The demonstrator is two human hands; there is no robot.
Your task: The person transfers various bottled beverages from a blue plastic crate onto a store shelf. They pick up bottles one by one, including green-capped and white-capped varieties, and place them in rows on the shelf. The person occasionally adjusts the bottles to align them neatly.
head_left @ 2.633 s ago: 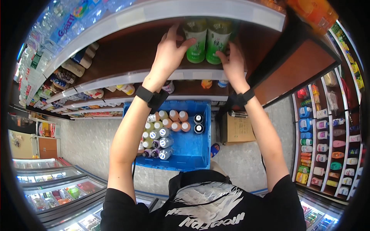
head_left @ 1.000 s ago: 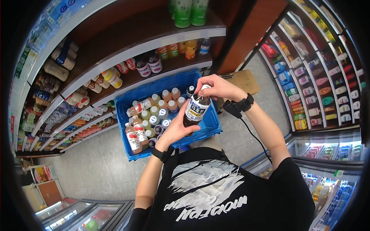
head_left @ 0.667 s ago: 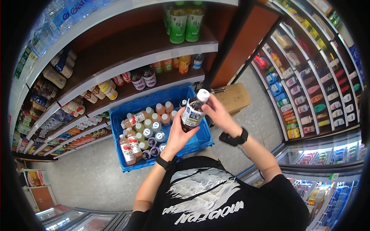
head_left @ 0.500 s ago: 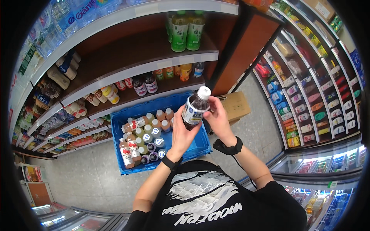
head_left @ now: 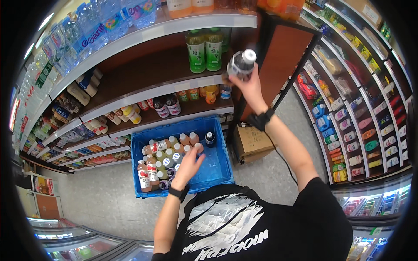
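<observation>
My right hand [head_left: 249, 87] is closed round a dark drink bottle [head_left: 241, 66] with a white cap, slightly blurred. It holds the bottle up at the right end of the shelf [head_left: 143, 65], beside several green-labelled bottles [head_left: 197, 53]. Over the blue crate [head_left: 226, 167] my left hand [head_left: 191, 163] hovers with fingers stretched out, nothing seen in it. Under and around that hand stand several bottles with pale caps; whether it touches one I cannot tell. Another dark bottle [head_left: 210, 139] is upright at the crate's far side. Two red-and-white labelled bottles [head_left: 152, 174] lean at the crate's left.
Lower shelves hold purple-labelled bottles [head_left: 167, 106] and orange drinks [head_left: 210, 93]. Water packs [head_left: 104, 28] fill the top shelf. A brown panel [head_left: 281, 61] bounds the shelf's right end, with a cardboard box [head_left: 254, 141] on the floor below. Stocked shelves [head_left: 348, 113] line the right side.
Both hands held the dark bottle; the left has let go and moved down-left over the crate. The right has carried the bottle up and right to the shelf. The view has shifted slightly.
</observation>
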